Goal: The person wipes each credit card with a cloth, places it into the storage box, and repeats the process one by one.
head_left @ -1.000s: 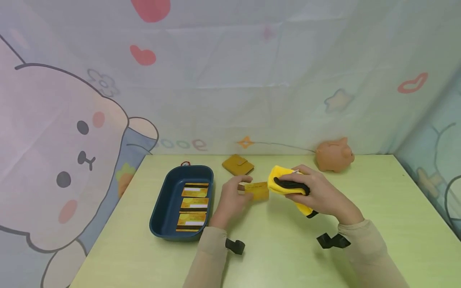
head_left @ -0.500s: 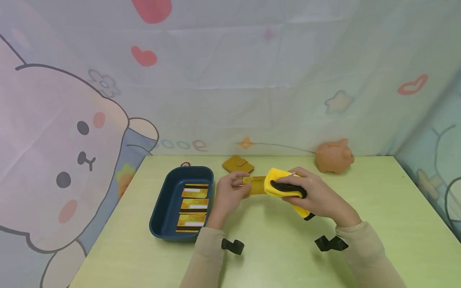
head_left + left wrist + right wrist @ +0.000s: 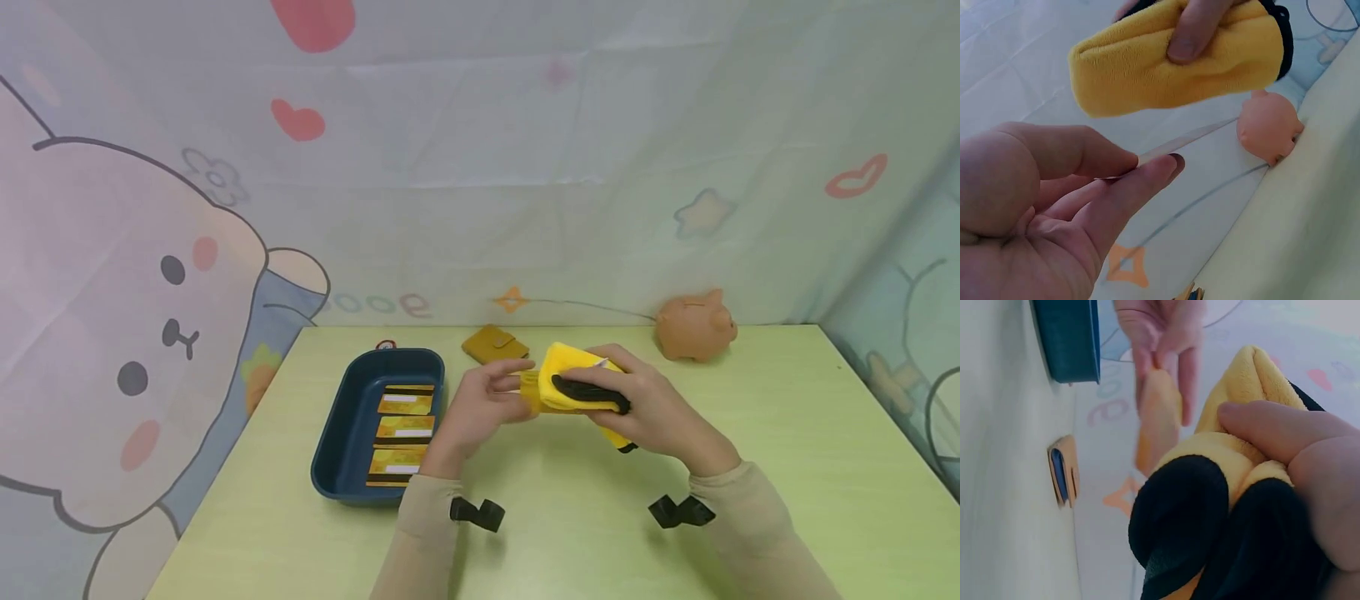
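Between thumb and fingers my left hand (image 3: 480, 408) pinches a yellow card (image 3: 529, 392) by its edge; in the left wrist view the card (image 3: 1175, 142) appears nearly edge-on. My right hand (image 3: 648, 400) grips a folded yellow cloth (image 3: 570, 367) with black edging. In the head view the cloth covers the card's right part. A narrow gap shows between cloth and card in the left wrist view. Several similar cards (image 3: 405, 427) lie in a row inside the dark blue tray (image 3: 333, 454), left of my left hand.
A mustard wallet (image 3: 495, 343) lies on the table (image 3: 570, 525) behind my left hand. Toward the back right stands an orange piggy bank (image 3: 696, 325). A printed curtain (image 3: 480, 167) hangs along the table's back edge.
My left hand first shifted left with the card, then slightly back right. The right hand has moved left with the cloth, which now overlaps more of the card in the head view.
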Action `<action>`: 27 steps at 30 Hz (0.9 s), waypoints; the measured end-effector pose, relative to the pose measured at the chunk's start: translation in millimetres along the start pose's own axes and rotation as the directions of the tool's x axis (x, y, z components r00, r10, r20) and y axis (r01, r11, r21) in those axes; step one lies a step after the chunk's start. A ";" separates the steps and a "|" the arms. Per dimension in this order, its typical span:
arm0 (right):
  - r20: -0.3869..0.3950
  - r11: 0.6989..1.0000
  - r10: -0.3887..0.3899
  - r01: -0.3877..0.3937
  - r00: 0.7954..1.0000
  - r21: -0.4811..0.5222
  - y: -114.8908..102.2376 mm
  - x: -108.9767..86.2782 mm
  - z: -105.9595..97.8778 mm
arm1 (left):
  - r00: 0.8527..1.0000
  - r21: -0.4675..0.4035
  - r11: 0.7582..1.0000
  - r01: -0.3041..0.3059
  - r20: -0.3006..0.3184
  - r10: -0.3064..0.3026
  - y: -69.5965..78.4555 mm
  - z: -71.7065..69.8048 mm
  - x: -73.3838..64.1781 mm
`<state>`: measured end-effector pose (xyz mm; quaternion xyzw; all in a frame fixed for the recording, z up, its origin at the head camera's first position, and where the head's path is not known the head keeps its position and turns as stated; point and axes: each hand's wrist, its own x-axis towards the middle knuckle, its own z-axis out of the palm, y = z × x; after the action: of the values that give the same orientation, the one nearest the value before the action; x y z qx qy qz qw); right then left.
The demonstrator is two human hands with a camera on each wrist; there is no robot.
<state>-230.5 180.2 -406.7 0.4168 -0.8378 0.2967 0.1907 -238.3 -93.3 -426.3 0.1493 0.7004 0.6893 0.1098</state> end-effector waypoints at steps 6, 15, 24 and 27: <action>-0.006 0.999 -0.037 0.036 0.999 -0.028 -6.4 4.7 8.9 | 0.996 -0.074 0.997 -0.001 0.093 0.008 5.1 -0.1 -2.1; 0.002 0.998 -0.034 0.034 0.999 -0.052 -10.8 5.7 17.4 | 0.990 -0.132 0.991 -0.025 0.131 0.043 9.3 -1.9 -5.1; 0.058 0.999 0.014 -0.012 0.998 -0.044 -8.9 5.9 12.8 | 0.998 -0.182 0.983 -0.004 0.068 0.017 12.0 0.0 -4.0; 0.066 0.999 0.026 -0.023 0.997 -0.044 -7.0 5.3 9.6 | 0.999 -0.189 0.982 -0.008 0.033 0.014 11.1 -0.1 -2.9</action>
<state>-228.6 167.4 -408.5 0.4120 -0.8549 0.2669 0.1679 -235.0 -94.4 -415.4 0.1538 0.6292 0.7505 0.1314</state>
